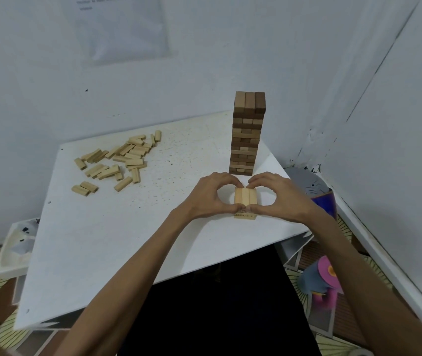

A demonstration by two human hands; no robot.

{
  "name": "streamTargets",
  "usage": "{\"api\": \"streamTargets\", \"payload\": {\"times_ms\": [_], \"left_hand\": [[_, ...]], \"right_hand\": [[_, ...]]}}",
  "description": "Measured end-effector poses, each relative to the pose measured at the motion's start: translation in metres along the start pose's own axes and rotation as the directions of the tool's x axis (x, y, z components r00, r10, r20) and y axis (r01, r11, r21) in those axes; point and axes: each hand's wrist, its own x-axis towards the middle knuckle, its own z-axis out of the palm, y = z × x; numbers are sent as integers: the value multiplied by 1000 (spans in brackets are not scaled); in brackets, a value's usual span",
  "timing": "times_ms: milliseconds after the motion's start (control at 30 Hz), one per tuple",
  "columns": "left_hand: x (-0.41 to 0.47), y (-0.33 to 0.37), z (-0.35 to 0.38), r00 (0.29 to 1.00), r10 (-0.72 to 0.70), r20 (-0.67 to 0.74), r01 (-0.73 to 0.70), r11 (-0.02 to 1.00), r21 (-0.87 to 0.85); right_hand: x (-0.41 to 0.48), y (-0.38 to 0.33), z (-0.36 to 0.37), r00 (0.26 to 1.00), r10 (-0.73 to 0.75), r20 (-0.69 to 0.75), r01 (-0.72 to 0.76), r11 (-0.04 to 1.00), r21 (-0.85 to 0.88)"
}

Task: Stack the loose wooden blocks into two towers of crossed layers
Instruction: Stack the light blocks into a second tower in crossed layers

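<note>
Forearms reach in over a dark lap to the near right part of the white table. Left hand and right hand mirror each other around the low stack. Forefingers curl onto the far ends of its top three blocks; thumbs press the near ends. Both hands pinch that layer in a narrow grip and carry nothing. Likely purpose: squaring the three blocks flush before the next crossed layer goes on. Top blocks run near-to-far. A lower layer shows at the near side under the thumbs; layer count below, cannot tell.

Tall tower stands just beyond the low stack, close to the fingertips but apart, near the far right table edge. It looks finished; the second tower is barely begun.

Loose blocks lie scattered far left, well apart, with bare tabletop between: an open lane for the left hand. Right side is tighter, with the table edge near and a blue container just off it beside the right wrist. Risk: a far reach brushing the tall tower.
</note>
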Motion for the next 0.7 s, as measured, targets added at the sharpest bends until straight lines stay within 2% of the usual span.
{"api": "streamTargets", "payload": {"times_ms": [700], "left_hand": [[-2,1,2,997,-69,37,70,997,-34]], "right_hand": [[-2,-2,1,993,101,66,-103,994,37]]}}
